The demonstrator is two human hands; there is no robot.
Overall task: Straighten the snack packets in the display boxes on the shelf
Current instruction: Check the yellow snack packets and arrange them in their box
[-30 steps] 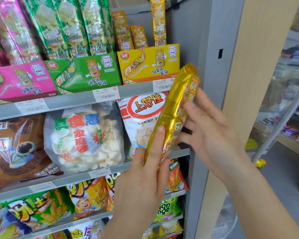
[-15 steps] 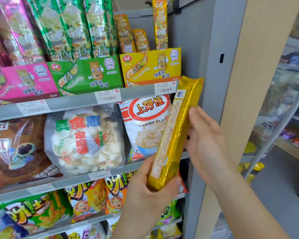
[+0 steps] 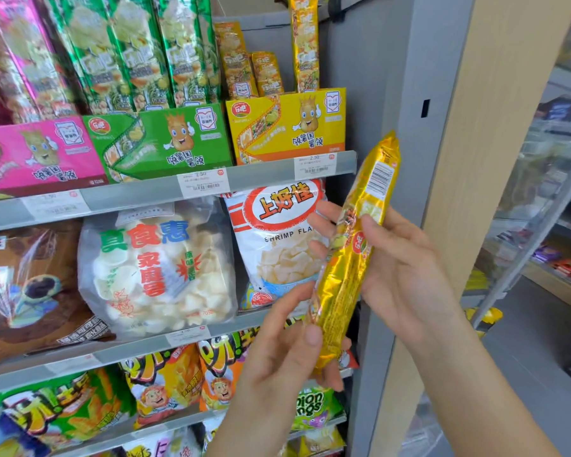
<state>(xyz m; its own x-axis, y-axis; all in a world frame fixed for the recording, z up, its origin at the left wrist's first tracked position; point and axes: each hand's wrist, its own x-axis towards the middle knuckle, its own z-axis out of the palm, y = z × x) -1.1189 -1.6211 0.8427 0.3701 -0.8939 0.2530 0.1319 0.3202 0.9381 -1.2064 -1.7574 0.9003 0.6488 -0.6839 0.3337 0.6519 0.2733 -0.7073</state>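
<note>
A long gold snack packet [image 3: 353, 268] is held upright in front of the shelf, tilted slightly right, barcode near its top. My left hand [image 3: 277, 354] grips its lower end, thumb on the front. My right hand [image 3: 406, 275] holds its middle from the right, thumb across the front and fingers behind. On the top shelf stand a yellow display box [image 3: 287, 127] with several gold packets, one tall and others sunk lower, a green display box [image 3: 162, 143] with upright green packets, and a pink display box [image 3: 37, 156] with pink packets.
Below the boxes, big snack bags fill the lower shelves: a shrimp chips bag [image 3: 277, 239], a clear cracker bag [image 3: 155, 268]. A grey shelf upright [image 3: 393, 94] and a wooden panel [image 3: 495, 127] stand to the right, with an aisle beyond.
The gold packet has been turned in my hands so its barcode side faces me near the top. My right thumb has come across the front, and both hands sit a little lower right.
</note>
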